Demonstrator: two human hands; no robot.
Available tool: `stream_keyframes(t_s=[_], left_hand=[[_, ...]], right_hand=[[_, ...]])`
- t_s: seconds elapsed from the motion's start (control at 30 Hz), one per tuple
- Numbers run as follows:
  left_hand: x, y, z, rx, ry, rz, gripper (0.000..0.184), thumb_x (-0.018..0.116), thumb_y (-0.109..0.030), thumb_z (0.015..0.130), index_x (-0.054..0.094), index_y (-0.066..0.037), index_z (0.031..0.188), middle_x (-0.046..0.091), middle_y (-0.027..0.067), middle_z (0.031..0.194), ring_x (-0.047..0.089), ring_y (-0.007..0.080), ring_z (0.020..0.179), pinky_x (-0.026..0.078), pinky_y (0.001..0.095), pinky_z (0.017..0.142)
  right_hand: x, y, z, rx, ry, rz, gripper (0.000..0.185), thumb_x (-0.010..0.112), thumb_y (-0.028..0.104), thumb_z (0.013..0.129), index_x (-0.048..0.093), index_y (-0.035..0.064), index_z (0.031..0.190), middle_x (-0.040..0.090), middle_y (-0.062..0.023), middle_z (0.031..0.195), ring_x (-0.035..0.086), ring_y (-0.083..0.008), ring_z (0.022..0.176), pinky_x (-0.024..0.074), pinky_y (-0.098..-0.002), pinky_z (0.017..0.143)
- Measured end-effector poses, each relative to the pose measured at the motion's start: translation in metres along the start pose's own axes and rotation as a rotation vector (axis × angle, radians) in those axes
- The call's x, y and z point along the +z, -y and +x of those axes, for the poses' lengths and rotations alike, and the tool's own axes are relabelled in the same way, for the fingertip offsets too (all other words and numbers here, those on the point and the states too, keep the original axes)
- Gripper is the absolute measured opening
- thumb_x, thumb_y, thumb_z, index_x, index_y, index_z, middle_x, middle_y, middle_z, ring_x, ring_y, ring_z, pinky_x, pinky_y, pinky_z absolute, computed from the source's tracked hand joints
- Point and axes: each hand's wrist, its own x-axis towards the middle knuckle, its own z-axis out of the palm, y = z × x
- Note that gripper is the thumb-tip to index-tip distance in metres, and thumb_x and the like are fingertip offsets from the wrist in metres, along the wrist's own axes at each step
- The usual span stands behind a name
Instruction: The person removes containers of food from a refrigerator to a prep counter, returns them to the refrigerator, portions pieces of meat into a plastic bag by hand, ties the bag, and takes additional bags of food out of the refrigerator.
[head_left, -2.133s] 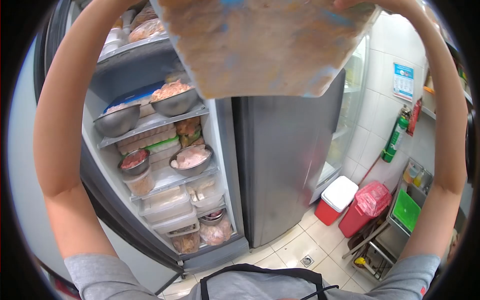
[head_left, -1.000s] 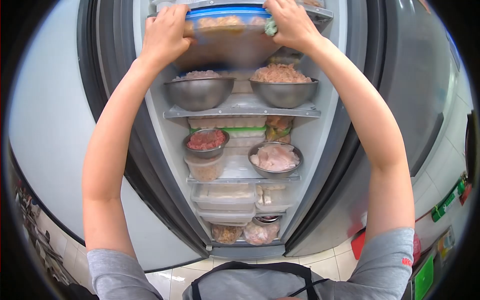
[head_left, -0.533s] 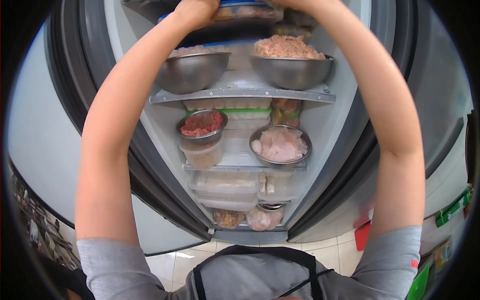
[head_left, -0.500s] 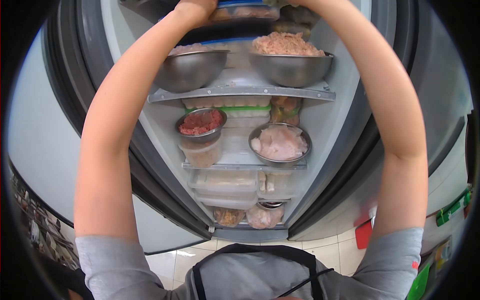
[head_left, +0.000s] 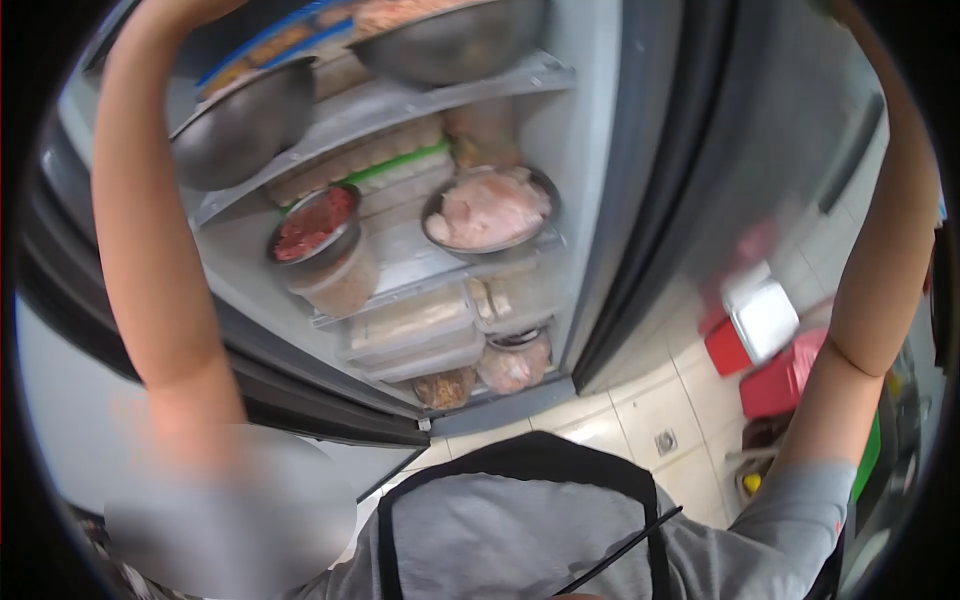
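At the top left, my left hand (head_left: 212, 8) is cut off by the picture's edge, near the upper shelf of an open refrigerator; its fingers do not show. Far to the right, my right hand (head_left: 848, 8) is mostly beyond the top edge, with a blurred dark-green patch beside it that I cannot make out. Below my left hand is a steel bowl (head_left: 245, 125). A larger steel bowl (head_left: 455, 45) of pinkish minced meat stands to its right, and a blue-edged container (head_left: 285, 40) lies behind them.
On the middle shelf, a small bowl of red minced meat (head_left: 318, 225) sits on a plastic tub (head_left: 340, 285), beside a bowl of pale meat slices (head_left: 490, 208). Lower are clear containers (head_left: 415, 330) and bagged food (head_left: 515, 365). Red bins (head_left: 775, 380) stand on the tiled floor right.
The view has turned right, so the shelves appear tilted and farther left. My right arm has swung out of the refrigerator to the right; my left hand remains near the upper shelf.
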Motion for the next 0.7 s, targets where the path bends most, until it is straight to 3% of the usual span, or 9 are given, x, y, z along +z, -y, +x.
stream_keyframes(t_s=[0.13, 0.2, 0.27, 0.33, 0.4, 0.5, 0.6, 0.63, 0.7], left_hand=[[0.058, -0.032, -0.073, 0.728, 0.344, -1.273, 0.053, 0.062, -0.042, 0.082, 0.058, 0.002, 0.111, 0.060, 0.0139, 0.107, 0.057, 0.0252, 0.099, 0.043, 0.0366, 0.089], [0.171, -0.104, -0.094, 1.713, 0.841, -1.975, 0.070, 0.065, -0.053, 0.072, 0.055, 0.004, 0.112, 0.057, 0.0239, 0.110, 0.057, 0.0353, 0.101, 0.045, 0.0411, 0.086], [0.278, -0.203, -0.197, 0.415, 1.896, -2.118, 0.068, 0.059, -0.047, 0.081, 0.045, 0.001, 0.127, 0.055, 0.0267, 0.115, 0.054, 0.0385, 0.106, 0.042, 0.0471, 0.092], [0.312, -0.260, -0.278, 1.018, 1.014, -1.009, 0.062, 0.055, -0.041, 0.084, 0.044, 0.001, 0.127, 0.050, 0.0263, 0.122, 0.049, 0.0379, 0.114, 0.039, 0.0478, 0.096], [0.272, -0.260, -0.280, 1.077, 1.293, -1.336, 0.060, 0.059, -0.036, 0.081, 0.044, -0.011, 0.133, 0.025, 0.0196, 0.144, 0.021, 0.0352, 0.135, 0.016, 0.0467, 0.109], [0.262, -0.301, -0.251, 1.643, 1.441, -1.840, 0.064, 0.059, -0.040, 0.082, 0.036, -0.022, 0.138, 0.020, 0.0194, 0.146, 0.017, 0.0350, 0.136, 0.008, 0.0524, 0.109], [0.255, -0.390, -0.315, 1.221, 1.022, -0.089, 0.055, 0.046, -0.025, 0.088, 0.029, -0.016, 0.140, 0.028, 0.0186, 0.143, 0.027, 0.0369, 0.132, 0.012, 0.0599, 0.105], [0.249, -0.409, -0.317, 1.249, 1.005, -0.094, 0.055, 0.046, -0.025, 0.088, 0.029, -0.016, 0.140, 0.028, 0.0186, 0.143, 0.027, 0.0369, 0.132, 0.012, 0.0599, 0.105], [0.249, -0.445, -0.307, 1.381, 1.834, -1.173, 0.060, 0.048, -0.033, 0.088, 0.027, -0.015, 0.141, 0.026, 0.0180, 0.144, 0.026, 0.0364, 0.132, 0.012, 0.0585, 0.106]], right_hand=[[-0.053, 0.043, -0.081, 0.423, 0.010, 0.071, 0.045, 0.048, 0.042, 0.086, 0.057, 0.0017, 0.105, 0.060, -0.0107, 0.101, 0.054, -0.0189, 0.098, 0.0402, -0.0331, 0.087], [-0.074, 0.074, -0.140, 0.793, 0.001, 0.184, 0.050, 0.044, 0.046, 0.089, 0.057, 0.0016, 0.108, 0.060, -0.0098, 0.104, 0.052, -0.0170, 0.102, 0.0385, -0.0323, 0.091], [-0.095, 0.109, -0.216, 1.308, -0.048, 0.332, 0.055, 0.040, 0.050, 0.091, 0.057, 0.0015, 0.110, 0.059, -0.0089, 0.108, 0.051, -0.0152, 0.106, 0.0369, -0.0315, 0.094], [-0.114, 0.149, -0.313, 1.829, -0.078, 0.434, 0.068, 0.030, 0.061, 0.090, 0.055, 0.0020, 0.114, 0.057, -0.0081, 0.109, 0.051, -0.0162, 0.106, 0.0371, -0.0325, 0.094], [-0.150, 0.216, -0.378, 2.198, -0.556, 0.609, 0.072, 0.034, 0.065, 0.086, 0.050, 0.0032, 0.119, 0.056, -0.0117, 0.112, 0.057, -0.0220, 0.098, 0.0453, -0.0362, 0.087], [-0.226, 0.289, -0.421, 2.042, -1.131, 0.712, 0.067, 0.038, 0.063, 0.085, 0.050, 0.0023, 0.111, 0.058, -0.0181, 0.104, 0.060, -0.0303, 0.091, 0.0501, -0.0454, 0.081], [-0.293, 0.332, -0.423, 1.933, -1.352, 0.629, 0.064, 0.038, 0.060, 0.087, 0.048, 0.0026, 0.113, 0.056, -0.0200, 0.109, 0.059, -0.0329, 0.096, 0.0479, -0.0477, 0.085], [-0.314, 0.342, -0.420, 1.876, -1.452, 0.545, 0.062, 0.038, 0.058, 0.088, 0.047, 0.0027, 0.114, 0.056, -0.0205, 0.111, 0.058, -0.0339, 0.098, 0.0468, -0.0485, 0.086], [-0.353, 0.366, -0.419, 1.851, -1.458, 0.405, 0.056, 0.041, 0.053, 0.089, 0.047, 0.0034, 0.115, 0.056, -0.0188, 0.112, 0.058, -0.0315, 0.100, 0.0472, -0.0459, 0.086]])
